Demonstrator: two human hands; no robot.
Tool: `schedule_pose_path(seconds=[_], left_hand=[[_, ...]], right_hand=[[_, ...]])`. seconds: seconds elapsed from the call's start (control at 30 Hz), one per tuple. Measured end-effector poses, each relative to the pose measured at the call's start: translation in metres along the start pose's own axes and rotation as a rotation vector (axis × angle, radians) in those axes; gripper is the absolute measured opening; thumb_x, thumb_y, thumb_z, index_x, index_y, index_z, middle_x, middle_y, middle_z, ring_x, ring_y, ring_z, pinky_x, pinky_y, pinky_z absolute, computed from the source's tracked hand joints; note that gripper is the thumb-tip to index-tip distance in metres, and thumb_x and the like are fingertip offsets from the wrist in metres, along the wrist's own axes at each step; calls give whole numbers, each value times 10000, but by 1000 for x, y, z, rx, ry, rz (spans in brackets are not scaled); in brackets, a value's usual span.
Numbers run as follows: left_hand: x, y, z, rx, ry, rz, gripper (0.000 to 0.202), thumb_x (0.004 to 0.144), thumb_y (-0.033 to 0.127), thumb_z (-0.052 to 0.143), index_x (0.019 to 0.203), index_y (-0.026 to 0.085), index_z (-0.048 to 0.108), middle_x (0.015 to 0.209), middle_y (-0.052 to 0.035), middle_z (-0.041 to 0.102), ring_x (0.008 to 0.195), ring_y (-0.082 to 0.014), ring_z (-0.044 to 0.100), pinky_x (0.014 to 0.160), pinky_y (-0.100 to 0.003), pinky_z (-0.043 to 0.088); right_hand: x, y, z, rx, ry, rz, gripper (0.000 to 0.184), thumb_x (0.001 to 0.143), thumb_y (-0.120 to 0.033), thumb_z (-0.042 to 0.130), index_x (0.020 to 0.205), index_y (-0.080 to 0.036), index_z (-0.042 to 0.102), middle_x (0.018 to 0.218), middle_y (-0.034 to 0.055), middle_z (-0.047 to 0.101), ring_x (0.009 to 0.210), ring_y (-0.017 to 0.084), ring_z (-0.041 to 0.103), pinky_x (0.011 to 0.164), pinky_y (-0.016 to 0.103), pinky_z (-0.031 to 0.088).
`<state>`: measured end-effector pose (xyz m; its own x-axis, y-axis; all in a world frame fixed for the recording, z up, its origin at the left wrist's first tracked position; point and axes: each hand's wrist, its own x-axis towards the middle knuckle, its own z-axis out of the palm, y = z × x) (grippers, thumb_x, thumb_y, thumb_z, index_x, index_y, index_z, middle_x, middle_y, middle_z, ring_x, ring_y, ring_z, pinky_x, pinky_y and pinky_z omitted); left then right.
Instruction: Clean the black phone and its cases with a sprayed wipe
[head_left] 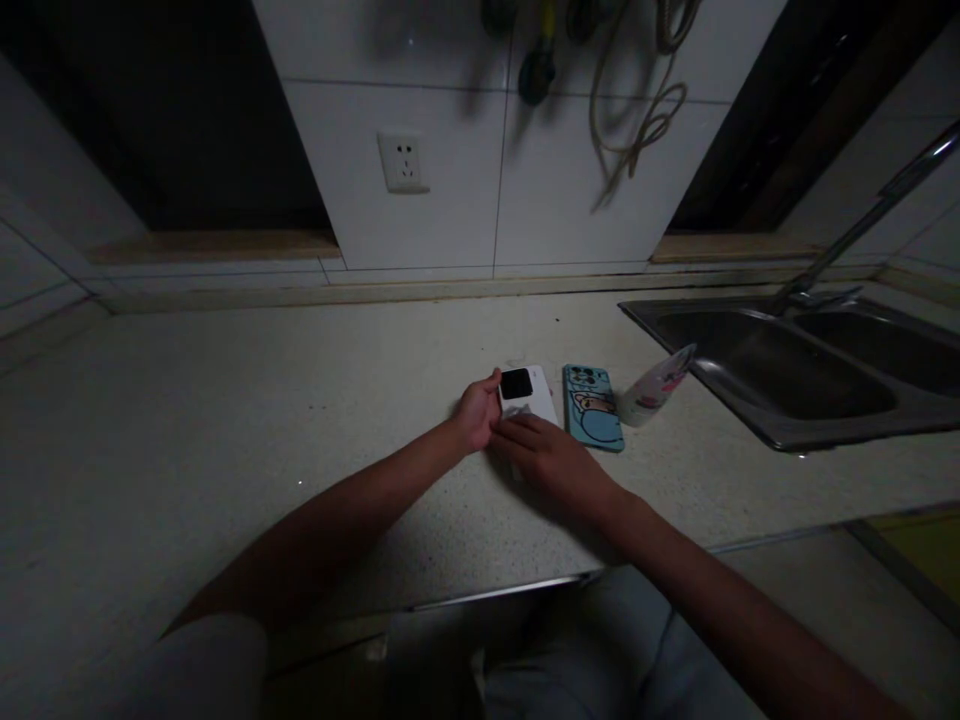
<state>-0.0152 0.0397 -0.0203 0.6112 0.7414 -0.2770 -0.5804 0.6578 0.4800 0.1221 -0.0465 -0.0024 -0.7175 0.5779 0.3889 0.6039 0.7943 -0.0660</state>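
Both hands come together, clamped on a white phone (529,402) with a black camera block: the left hand (476,412) grips its left edge, and the right hand (544,460) covers its lower end. Just right of the phone lie a blue cartoon phone case (592,408), then a pale printed cup (652,392), and farther right a steel sink (832,437).

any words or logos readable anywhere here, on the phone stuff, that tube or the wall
No word, brand or number can be read anywhere in this view.
White phone: no text visible, too dim to tell.
Blue cartoon phone case: only a drawing, no readable lettering.
Printed tube: printing too blurred to read.
Wall socket: pin holes only, no readable marking.
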Motion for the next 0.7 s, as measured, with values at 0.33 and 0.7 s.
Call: schedule_pose_path(seconds=[0.33,0.7], left_hand=[[1,0,4,-8,42,9,488,1045,354,347,1345,43,573,1104,-207,733,1043,-301,700,973,-429,481],[8,-1,-4,-70,59,44,268,997,206,451,1090,121,688,861,-92,726,807,-200,689,868,-316,491]], right_hand=[[-45,35,-23,37,88,88,465,872,8,534,1281,-170,665,1321,145,687,1208,291,648,981,505,587],[21,59,1,10,82,154,499,852,39,468,1257,-148,691,1361,141,666,1294,268,612,1092,489,519]])
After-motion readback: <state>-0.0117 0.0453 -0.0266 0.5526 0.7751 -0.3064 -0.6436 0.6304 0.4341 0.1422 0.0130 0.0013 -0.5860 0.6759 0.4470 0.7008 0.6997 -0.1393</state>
